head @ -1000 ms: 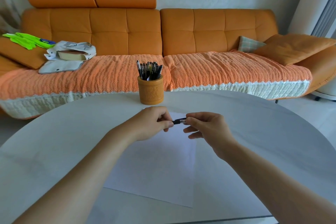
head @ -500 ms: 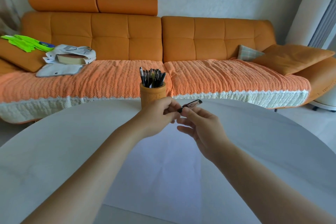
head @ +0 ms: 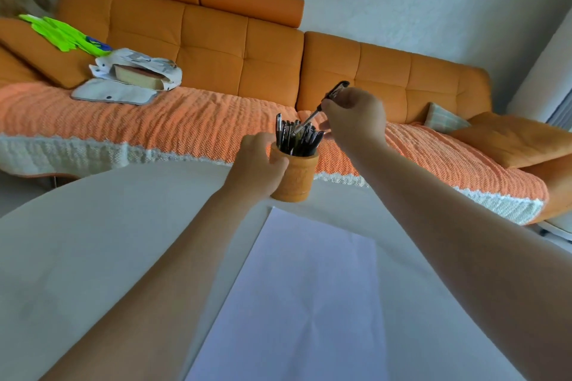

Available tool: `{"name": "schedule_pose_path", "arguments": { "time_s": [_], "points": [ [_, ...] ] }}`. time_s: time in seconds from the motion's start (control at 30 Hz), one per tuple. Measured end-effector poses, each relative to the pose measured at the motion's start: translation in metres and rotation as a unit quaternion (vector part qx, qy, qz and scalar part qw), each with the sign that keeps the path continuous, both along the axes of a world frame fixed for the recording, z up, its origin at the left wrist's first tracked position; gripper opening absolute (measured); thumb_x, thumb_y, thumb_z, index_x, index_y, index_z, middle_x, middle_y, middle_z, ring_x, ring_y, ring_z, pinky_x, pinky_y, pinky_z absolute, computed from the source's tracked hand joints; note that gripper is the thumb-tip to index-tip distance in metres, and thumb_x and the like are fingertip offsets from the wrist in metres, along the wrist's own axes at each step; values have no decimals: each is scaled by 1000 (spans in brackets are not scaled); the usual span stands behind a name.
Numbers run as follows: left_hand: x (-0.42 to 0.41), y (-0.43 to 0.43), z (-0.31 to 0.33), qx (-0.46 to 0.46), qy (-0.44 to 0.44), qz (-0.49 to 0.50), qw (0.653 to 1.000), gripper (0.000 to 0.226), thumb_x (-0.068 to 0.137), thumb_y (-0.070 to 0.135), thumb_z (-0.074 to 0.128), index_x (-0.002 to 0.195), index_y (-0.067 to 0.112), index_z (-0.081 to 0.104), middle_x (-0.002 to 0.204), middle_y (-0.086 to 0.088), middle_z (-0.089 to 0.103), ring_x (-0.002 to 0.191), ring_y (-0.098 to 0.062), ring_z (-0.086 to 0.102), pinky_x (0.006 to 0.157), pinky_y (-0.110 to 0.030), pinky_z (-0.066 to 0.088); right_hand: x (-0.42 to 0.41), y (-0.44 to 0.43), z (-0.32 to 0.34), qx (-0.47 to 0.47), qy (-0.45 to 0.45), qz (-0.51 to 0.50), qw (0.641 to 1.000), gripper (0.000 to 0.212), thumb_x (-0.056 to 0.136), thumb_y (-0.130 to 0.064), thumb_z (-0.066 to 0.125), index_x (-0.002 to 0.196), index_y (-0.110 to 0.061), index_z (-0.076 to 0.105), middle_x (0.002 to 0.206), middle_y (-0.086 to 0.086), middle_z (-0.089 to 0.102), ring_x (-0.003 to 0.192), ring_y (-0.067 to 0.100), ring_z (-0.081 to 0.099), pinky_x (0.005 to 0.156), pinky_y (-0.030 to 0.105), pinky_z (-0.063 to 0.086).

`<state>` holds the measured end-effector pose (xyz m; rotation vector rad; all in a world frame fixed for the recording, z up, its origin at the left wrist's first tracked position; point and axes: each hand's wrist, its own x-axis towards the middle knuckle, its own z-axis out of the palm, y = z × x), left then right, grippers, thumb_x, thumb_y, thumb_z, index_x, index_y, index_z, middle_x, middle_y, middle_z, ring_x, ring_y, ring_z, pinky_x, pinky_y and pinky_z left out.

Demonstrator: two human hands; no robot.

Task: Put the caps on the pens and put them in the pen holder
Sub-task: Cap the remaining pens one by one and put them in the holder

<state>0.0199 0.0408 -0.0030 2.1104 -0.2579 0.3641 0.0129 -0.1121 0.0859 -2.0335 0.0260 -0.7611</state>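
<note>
Gripping pen holder (head: 299,178) (crowded), left hand (head: 257,168); right hand (head: 356,116) pinches pen (head: 309,119).

No legible lettering, label or number, not even on the pen holder (head: 300,178)

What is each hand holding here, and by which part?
Right hand pinches a pen near its upper end; left hand grips the pen holder by its side.
</note>
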Motion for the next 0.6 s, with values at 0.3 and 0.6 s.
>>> {"name": "schedule_pose_path", "arguments": {
  "time_s": [0.3, 0.6],
  "points": [
    [17, 12, -33, 66, 27, -83, 994, 78, 91, 38, 59, 154, 37, 14, 158, 10, 18, 138, -18, 38, 93, -34, 39, 57, 28, -24, -213, 187, -19, 959, 24, 83, -11, 51, 88, -4, 73, 70, 14, 74, 64, 25, 73, 50, 27, 50],
    [18, 9, -38, 81, 21, -101, 991, 71, 89, 36, 60, 150, 41, 24, 153, 9, 23, 130, -19, 46, 96, -42, 49, 70, 28, -38, -241, 270, 20, 932, 18, 86, -21, 64, 96, -6, 63, 61, 3, 59, 45, 14, 53, 27, 14, 34]
  ]
}}
